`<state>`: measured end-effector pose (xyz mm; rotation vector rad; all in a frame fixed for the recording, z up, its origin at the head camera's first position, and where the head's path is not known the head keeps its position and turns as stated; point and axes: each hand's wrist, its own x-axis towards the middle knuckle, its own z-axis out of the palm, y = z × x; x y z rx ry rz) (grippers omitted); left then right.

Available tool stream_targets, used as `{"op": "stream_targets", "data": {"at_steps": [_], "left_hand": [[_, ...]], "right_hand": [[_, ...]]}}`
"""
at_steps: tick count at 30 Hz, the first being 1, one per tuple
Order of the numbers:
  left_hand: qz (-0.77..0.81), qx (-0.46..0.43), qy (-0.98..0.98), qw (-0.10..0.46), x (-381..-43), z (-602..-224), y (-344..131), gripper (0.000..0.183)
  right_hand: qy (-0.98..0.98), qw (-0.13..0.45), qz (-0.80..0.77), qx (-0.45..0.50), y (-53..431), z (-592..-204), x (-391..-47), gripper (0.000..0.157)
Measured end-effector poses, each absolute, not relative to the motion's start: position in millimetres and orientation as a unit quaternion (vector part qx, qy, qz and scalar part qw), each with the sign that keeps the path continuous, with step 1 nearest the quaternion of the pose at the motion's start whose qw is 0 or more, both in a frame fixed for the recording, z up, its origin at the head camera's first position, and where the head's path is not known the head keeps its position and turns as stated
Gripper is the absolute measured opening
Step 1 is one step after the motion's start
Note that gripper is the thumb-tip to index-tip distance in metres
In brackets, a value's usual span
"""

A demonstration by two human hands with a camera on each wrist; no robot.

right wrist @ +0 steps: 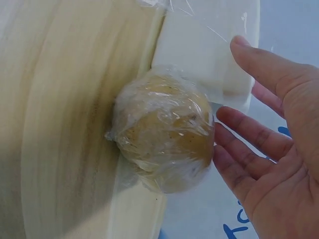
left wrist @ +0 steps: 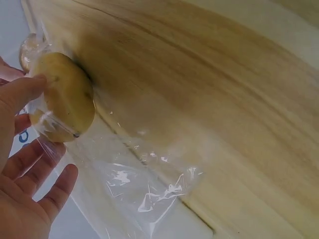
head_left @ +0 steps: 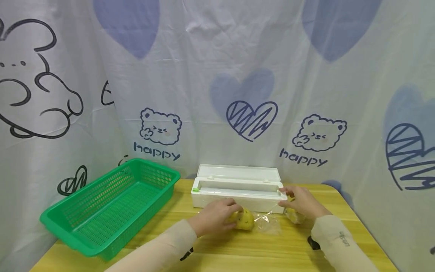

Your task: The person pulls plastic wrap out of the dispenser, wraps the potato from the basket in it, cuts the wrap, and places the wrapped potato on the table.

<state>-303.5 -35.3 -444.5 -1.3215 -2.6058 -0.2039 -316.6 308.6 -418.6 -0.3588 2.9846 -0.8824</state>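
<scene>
A potato (left wrist: pixel 67 99) rests on clear cling film (head_left: pixel 268 223) in front of a white wrap dispenser box (head_left: pixel 234 204). My left hand (head_left: pixel 217 217) holds this potato, its thumb and fingers around it with film between. Loose film spreads beside it in the left wrist view. My right hand (head_left: pixel 302 202) is at the dispenser's right end, thumb and fingers spread apart. Just by its fingertips sits a second potato (right wrist: pixel 164 134), wrapped in crinkled film; whether the fingers touch it I cannot tell. The dispenser's lid (head_left: pixel 238 172) stands raised, and a film roll (head_left: pixel 238 192) lies inside.
A green perforated basket (head_left: pixel 129 223) stands on the left of the wooden table (head_left: pixel 244 253). Behind the table hangs a white curtain (head_left: pixel 204 143) printed with hearts and bears. A small green piece (head_left: pixel 195 189) sits at the dispenser's left end.
</scene>
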Motion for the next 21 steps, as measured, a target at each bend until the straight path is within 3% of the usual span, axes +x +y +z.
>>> {"op": "stream_targets", "data": {"at_steps": [4, 12, 21], "left_hand": [[-0.080, -0.444, -0.886, 0.103, -306, -449, -34, 0.050], [-0.111, -0.442, -0.885, 0.092, -310, -457, -32, 0.053], [-0.175, -0.441, -0.878, 0.068, -322, -467, -33, 0.054]], "right_hand": [[0.952, 0.013, -0.286, -0.107, 316, -417, -317, 0.061], [0.958, -0.021, -0.263, -0.112, 312, -406, -306, 0.047], [0.941, -0.060, -0.228, -0.243, 251, -402, -276, 0.024]]}}
